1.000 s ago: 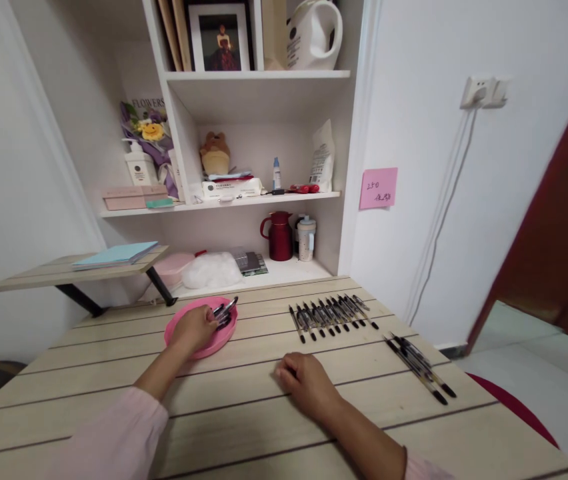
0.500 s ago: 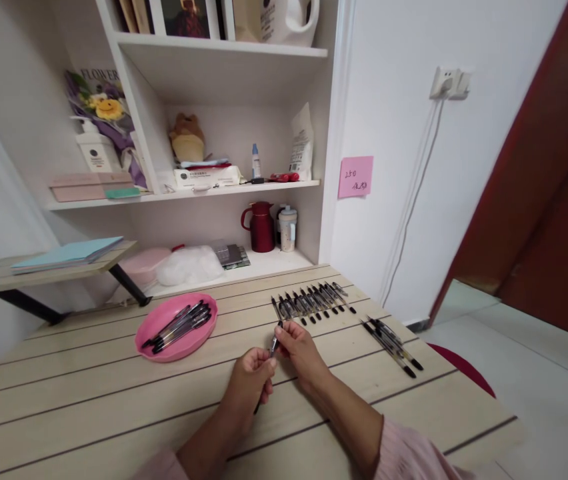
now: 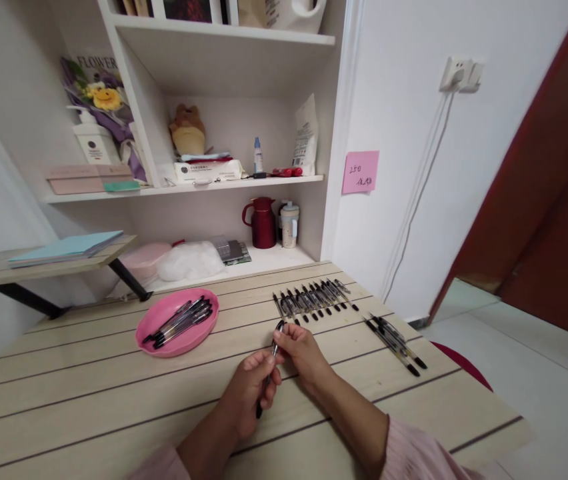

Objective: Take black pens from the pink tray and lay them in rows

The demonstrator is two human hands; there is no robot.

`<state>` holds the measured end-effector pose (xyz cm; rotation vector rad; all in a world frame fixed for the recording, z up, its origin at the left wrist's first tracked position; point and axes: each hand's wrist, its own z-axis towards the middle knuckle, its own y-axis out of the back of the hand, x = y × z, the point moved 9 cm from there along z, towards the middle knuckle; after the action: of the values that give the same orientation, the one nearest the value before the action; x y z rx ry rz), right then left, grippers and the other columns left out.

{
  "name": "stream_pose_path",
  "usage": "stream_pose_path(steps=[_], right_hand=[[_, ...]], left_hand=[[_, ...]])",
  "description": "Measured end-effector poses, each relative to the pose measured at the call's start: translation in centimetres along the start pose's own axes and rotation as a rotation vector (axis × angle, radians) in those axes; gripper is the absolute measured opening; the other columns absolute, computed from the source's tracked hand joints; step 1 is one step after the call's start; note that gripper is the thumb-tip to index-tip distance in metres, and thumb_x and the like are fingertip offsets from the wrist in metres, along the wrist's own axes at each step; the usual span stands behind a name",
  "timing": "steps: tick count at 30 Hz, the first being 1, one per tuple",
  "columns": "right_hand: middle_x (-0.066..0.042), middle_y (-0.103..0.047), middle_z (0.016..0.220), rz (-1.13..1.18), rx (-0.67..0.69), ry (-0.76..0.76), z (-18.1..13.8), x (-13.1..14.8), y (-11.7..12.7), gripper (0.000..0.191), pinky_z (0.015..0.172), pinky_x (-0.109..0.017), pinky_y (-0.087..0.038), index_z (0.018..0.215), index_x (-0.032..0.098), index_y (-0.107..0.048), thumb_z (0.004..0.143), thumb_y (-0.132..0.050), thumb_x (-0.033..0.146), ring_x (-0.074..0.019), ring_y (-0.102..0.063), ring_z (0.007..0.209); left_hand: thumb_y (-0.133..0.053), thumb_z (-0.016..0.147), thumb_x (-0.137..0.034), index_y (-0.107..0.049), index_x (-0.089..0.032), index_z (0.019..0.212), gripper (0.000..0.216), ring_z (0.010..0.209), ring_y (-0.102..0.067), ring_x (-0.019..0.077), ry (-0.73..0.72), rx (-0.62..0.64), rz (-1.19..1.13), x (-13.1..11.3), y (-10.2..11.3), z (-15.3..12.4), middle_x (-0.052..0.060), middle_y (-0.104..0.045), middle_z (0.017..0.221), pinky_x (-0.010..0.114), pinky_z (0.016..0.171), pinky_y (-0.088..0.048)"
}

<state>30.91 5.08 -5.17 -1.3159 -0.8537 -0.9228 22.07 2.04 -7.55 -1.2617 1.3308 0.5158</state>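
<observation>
Over the table's near middle, a pen (image 3: pixel 276 344) is held between both hands, its black cap end pointing up and away. My left hand (image 3: pixel 253 387) is closed around the lower barrel, and the dark lower end sticks out beneath the fingers. My right hand (image 3: pixel 303 349) pinches the pen near its capped upper end. Beyond the hands lies a row of several pens (image 3: pixel 314 300), side by side. To the right a smaller group of pens (image 3: pixel 393 341) rests on the tabletop. At the left, a pink bowl (image 3: pixel 174 350) holds several more pens (image 3: pixel 184 321).
The slatted wooden table (image 3: pixel 89 407) meets a white shelf unit (image 3: pixel 224 30) at the back. A red jug (image 3: pixel 263 223) and a pale cup (image 3: pixel 289 225) stand on its lowest shelf. A small raised stand (image 3: pixel 84 261) with blue paper sits at the left.
The view has shifted slightly. Both hands keep hold of the pen; more of its black upper end now shows above the right fingers.
</observation>
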Motion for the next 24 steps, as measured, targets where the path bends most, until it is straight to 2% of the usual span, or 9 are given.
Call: stream_pose_path(steps=[3,5,9,14,17,20,22,24], right_hand=[[0.002,-0.058,0.056,0.127,0.101,-0.037,-0.2,-0.1,-0.9,0.036,0.045,-0.020,-0.030,0.068,0.015,-0.053,0.062,-0.072,0.045,-0.0060,-0.044,0.042],[0.001,-0.061,0.063,0.153,0.099,-0.047,-0.2,-0.3,-0.9,0.036,0.047,-0.020,-0.031,0.074,0.015,-0.056,0.063,-0.073,0.045,-0.0054,-0.044,0.044],[0.005,-0.054,0.050,0.050,0.007,0.006,-0.2,0.0,0.0,0.034,0.047,-0.020,-0.030,0.066,0.016,-0.054,0.060,-0.075,0.041,-0.0063,-0.043,0.044],[0.002,-0.060,0.061,0.177,0.121,-0.014,-0.5,0.3,-1.0,0.033,0.054,-0.022,-0.036,0.081,0.015,-0.060,0.063,-0.074,0.038,-0.0070,-0.047,0.049],[0.002,-0.060,0.060,0.171,0.108,-0.026,-0.5,-0.1,-0.9,0.033,0.051,-0.022,-0.036,0.083,0.017,-0.058,0.064,-0.074,0.038,-0.0079,-0.047,0.047],[0.004,-0.054,0.052,0.068,0.062,0.004,-0.4,-0.2,-0.4,0.030,0.045,-0.020,-0.032,0.071,0.017,-0.054,0.062,-0.075,0.037,-0.0077,-0.045,0.044],[0.003,-0.056,0.054,0.053,0.076,0.012,-0.5,0.0,-0.6,0.030,0.046,-0.020,-0.034,0.068,0.016,-0.054,0.061,-0.076,0.037,-0.0076,-0.045,0.046],[0.001,-0.059,0.060,0.111,0.128,-0.017,-0.8,0.3,-1.1,0.030,0.048,-0.021,-0.035,0.073,0.016,-0.057,0.062,-0.075,0.038,-0.0071,-0.044,0.046]], left_hand=[[-0.064,0.071,-0.035,-0.055,-0.014,0.081,0.025,0.034,-0.029,0.0005,0.073,0.057,-0.087,0.5,-0.4,-0.1,-0.004,-0.052,0.055,0.016,0.034,-0.011],[-0.064,0.071,-0.035,-0.055,-0.015,0.080,0.024,0.033,-0.028,0.0004,0.031,0.064,-0.084,0.1,-0.4,-0.1,-0.005,-0.052,0.056,0.017,0.034,-0.012],[-0.066,0.070,-0.034,-0.054,-0.016,0.077,0.023,0.032,-0.030,0.0008,-0.048,0.023,-0.008,-0.5,-0.1,-0.1,-0.004,-0.054,0.055,0.017,0.033,-0.013],[-0.064,0.072,-0.034,-0.056,-0.015,0.082,0.024,0.032,-0.024,-0.0007,0.100,0.103,-0.145,0.2,-0.7,-0.5,-0.005,-0.051,0.054,0.016,0.034,-0.010],[-0.065,0.071,-0.034,-0.056,-0.016,0.082,0.023,0.033,-0.029,0.0002,0.022,0.099,-0.132,-0.3,-0.7,-0.4,-0.004,-0.054,0.059,0.016,0.033,-0.015],[-0.068,0.068,-0.031,-0.053,-0.016,0.076,0.022,0.035,-0.036,0.0014,-0.052,0.034,-0.040,-0.5,-0.3,-0.2,-0.003,-0.056,0.061,0.016,0.034,-0.018],[-0.069,0.067,-0.032,-0.053,-0.016,0.074,0.023,0.034,-0.035,0.0013,-0.033,0.028,-0.022,-0.2,-0.4,-0.3,-0.004,-0.055,0.058,0.016,0.034,-0.016],[-0.067,0.069,-0.034,-0.055,-0.016,0.077,0.024,0.032,-0.031,0.0007,0.025,0.062,-0.061,0.2,-0.7,-0.4,-0.004,-0.054,0.055,0.016,0.033,-0.013]])
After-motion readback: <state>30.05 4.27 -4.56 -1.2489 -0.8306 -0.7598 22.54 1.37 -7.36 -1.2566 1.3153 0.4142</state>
